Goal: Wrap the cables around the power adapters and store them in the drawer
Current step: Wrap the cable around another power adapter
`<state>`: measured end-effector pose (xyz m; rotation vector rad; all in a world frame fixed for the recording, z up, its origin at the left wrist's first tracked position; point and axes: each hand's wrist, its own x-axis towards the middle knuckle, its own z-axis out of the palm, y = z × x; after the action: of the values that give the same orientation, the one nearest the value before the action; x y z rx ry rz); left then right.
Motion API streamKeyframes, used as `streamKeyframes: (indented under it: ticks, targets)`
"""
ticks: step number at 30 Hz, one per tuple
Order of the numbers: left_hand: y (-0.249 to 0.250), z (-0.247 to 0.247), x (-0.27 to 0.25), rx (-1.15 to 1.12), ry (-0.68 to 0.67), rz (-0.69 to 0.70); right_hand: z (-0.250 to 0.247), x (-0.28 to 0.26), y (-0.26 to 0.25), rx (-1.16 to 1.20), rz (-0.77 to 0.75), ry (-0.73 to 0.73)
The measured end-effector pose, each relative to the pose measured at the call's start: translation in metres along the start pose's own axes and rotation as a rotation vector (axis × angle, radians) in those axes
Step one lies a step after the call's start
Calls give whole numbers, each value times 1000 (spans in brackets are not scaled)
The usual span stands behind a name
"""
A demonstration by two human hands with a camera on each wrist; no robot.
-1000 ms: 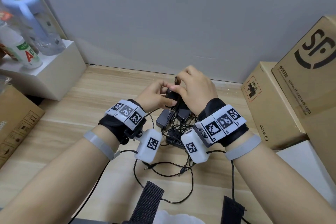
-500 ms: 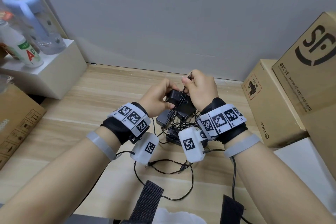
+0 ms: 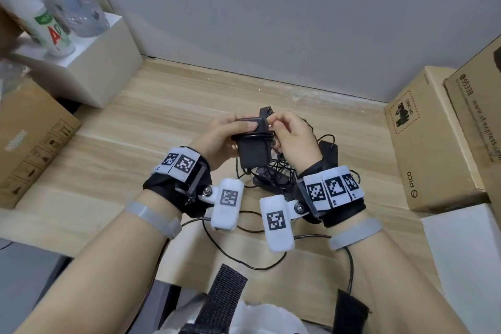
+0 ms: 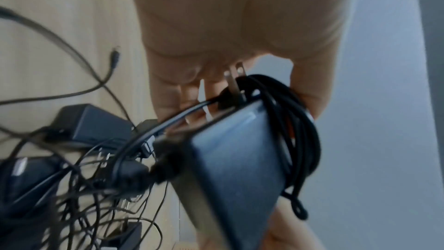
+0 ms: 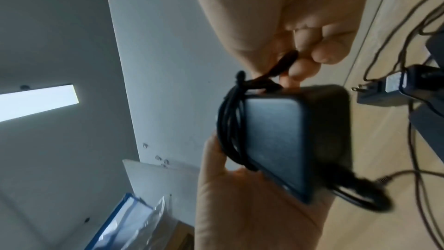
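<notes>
Power adapter (image 3: 253, 153): now turned with its broad face toward the head camera, earlier edge-on between the hands. Cable (image 3: 253, 135): now lies coiled round the adapter's upper part; right hand (image 3: 294, 134), earlier raised with the cable end, now pinches it beside the coils.
</notes>
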<state>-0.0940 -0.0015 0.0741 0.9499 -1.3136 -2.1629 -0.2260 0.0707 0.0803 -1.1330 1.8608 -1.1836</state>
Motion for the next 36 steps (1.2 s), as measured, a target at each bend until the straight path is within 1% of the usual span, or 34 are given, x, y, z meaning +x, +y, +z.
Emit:
streamKeyframes:
  ticks: [2, 5, 8, 11, 16, 19, 21, 23, 25, 28, 31, 33, 36]
  targets:
    - [-13, -4, -8, -79, 121, 5, 16, -5, 7, 2, -4, -54]
    - [-29, -16, -29, -170, 313, 20, 45, -19, 13, 105, 70, -216]
    - [-47, -37, -59, -227, 416, 19, 80, -32, 18, 163, 97, -416]
    - [-64, -59, -94, -262, 559, 27, 113, -44, 20, 129, 105, -569]
    - [-87, -95, -151, -330, 733, 60, 168, -75, 13, 122, 95, -750]
    - [-100, -115, -189, -417, 807, 100, 204, -97, 5, 92, 87, -851]
    - [-111, -130, -215, -445, 862, 124, 230, -115, 1, 99, 113, -906]
    - [-125, -150, -241, -423, 934, 115, 259, -134, 2, 96, 144, -966]
    - [-147, -174, -267, -340, 1030, 78, 292, -153, 9, 39, 148, -1022]
    - [-188, -206, -302, -239, 1209, -19, 346, -178, 26, -38, 216, -1084]
    - [-238, -239, -336, -149, 1399, -119, 401, -197, 53, -120, 277, -1106]
    - [-271, -262, -360, -50, 1528, -201, 432, -202, 72, -149, 373, -1098]
    - [-318, -289, -388, 23, 1718, -344, 474, -205, 96, -151, 528, -1045]
